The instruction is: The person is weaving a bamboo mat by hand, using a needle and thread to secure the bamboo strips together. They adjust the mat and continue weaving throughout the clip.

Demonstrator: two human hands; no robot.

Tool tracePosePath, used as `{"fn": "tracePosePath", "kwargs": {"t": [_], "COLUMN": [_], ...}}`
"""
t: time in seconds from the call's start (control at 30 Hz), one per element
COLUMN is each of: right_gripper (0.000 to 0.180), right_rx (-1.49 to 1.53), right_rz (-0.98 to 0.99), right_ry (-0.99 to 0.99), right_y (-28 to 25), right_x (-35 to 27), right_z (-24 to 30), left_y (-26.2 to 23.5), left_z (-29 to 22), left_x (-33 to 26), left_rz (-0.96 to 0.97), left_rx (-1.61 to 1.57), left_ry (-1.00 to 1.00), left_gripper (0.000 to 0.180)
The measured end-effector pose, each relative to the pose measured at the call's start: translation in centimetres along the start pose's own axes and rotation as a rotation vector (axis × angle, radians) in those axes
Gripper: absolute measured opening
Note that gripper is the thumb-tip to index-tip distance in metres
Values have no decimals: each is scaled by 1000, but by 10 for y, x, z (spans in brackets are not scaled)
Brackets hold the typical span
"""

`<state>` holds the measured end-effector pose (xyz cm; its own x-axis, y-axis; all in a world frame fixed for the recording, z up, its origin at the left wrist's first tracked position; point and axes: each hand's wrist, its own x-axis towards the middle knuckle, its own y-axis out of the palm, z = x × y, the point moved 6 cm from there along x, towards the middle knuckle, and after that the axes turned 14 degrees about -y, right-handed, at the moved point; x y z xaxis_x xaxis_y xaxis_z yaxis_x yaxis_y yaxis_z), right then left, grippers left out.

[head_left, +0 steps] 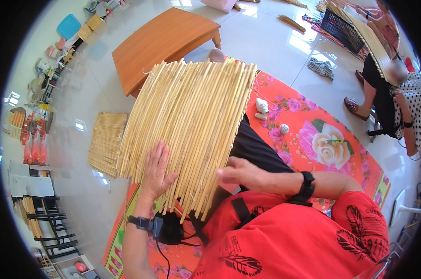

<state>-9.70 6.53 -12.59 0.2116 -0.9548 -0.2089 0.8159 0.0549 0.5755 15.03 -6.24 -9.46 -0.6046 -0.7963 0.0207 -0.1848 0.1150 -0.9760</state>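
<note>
Head view, pale straw-stick woven mat [191,125], left hand [155,168] flat on it

The fingertips of the right hand [240,173] are hidden under the reed mat's [189,125] edge at five o'clock — the legs beneath are largely covered too.
</note>
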Motion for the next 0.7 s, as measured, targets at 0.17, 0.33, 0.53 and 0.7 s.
{"fn": "tracePosePath", "kwargs": {"t": [0.17, 0.33, 0.53, 0.7], "right_gripper": [60, 49, 34, 35], "right_rx": [262, 451, 217, 196], "right_rz": [-33, -162, -313, -255], "right_ry": [33, -93, -154, 12], "right_y": [-29, -51, -49, -30], "right_x": [13, 29, 31, -5], "right_z": [27, 26, 32, 14], "left_y": [-3, -8, -21, -28], "left_z": [-3, -2, -5, -6], "left_x": [-17, -25, -28, -25], "left_rz": [-64, -84, -58, 10], "left_rx": [61, 32, 52, -47], "left_ry": [84, 64, 61, -44], "left_gripper": [93, 94, 91, 80]}}
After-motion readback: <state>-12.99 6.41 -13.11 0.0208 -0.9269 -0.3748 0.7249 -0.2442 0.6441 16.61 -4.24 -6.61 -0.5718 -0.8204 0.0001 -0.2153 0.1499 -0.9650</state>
